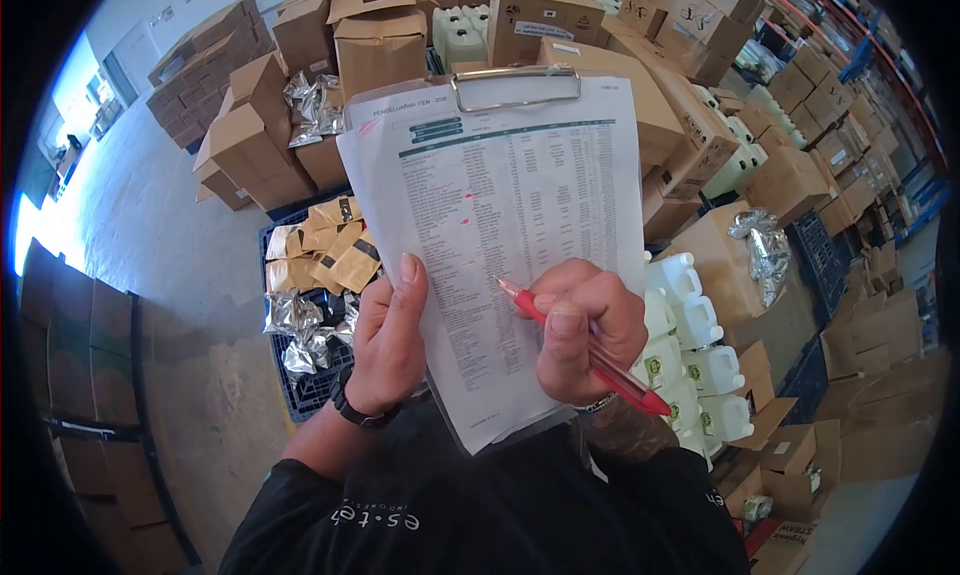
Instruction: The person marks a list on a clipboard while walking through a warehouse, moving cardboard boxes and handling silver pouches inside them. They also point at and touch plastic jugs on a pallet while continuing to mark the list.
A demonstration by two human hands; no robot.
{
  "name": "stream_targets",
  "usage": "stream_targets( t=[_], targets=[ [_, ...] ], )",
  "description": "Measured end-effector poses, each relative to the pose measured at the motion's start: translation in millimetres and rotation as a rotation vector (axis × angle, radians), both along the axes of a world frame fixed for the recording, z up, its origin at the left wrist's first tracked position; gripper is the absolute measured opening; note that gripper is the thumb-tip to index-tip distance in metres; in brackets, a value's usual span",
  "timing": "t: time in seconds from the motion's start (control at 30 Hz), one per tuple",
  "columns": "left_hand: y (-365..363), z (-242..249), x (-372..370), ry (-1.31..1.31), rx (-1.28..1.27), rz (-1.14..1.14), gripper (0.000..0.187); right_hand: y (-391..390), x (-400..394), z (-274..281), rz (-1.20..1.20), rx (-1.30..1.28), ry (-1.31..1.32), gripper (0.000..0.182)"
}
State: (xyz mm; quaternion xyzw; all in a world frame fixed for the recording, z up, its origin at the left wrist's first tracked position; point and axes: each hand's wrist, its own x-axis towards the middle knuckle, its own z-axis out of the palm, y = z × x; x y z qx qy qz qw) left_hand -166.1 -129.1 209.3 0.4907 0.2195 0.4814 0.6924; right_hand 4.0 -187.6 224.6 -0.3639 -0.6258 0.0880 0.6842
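Observation:
A clipboard with a metal clip bears printed sheets with a table of rows and a few red marks. My left hand holds its left edge, thumb on top of the paper. In my right hand is a red pen, pinched between thumb and fingers, its tip pointing up and left over the middle of the sheet. Whether the tip touches the paper I cannot tell.
Brown packets and silver pouches lie on a dark pallet at the left. White jugs stand at the right. Open cartons fill the back, and stacked boxes stand at far left.

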Motion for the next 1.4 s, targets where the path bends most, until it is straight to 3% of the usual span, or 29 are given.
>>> stream_targets(
  t=[0.4,0.87,1.4],
  targets=[
    [4.1,-3.2,-4.2,-0.034,-0.081,-0.015,0.043,-20.0,-7.4,-11.3,-0.074,-0.058,0.019,0.025],
    [4.7,5.3,3.5,-0.014,-0.177,0.061,0.044,-26.2,-10.5,-21.0,-0.261,-0.037,-0.252,0.033],
    [12.1,2.5,-2.5,-0.029,-0.174,0.032,0.046,-12.0,-16.4,-23.8,-0.243,-0.045,-0.235,0.034]
  ],
)
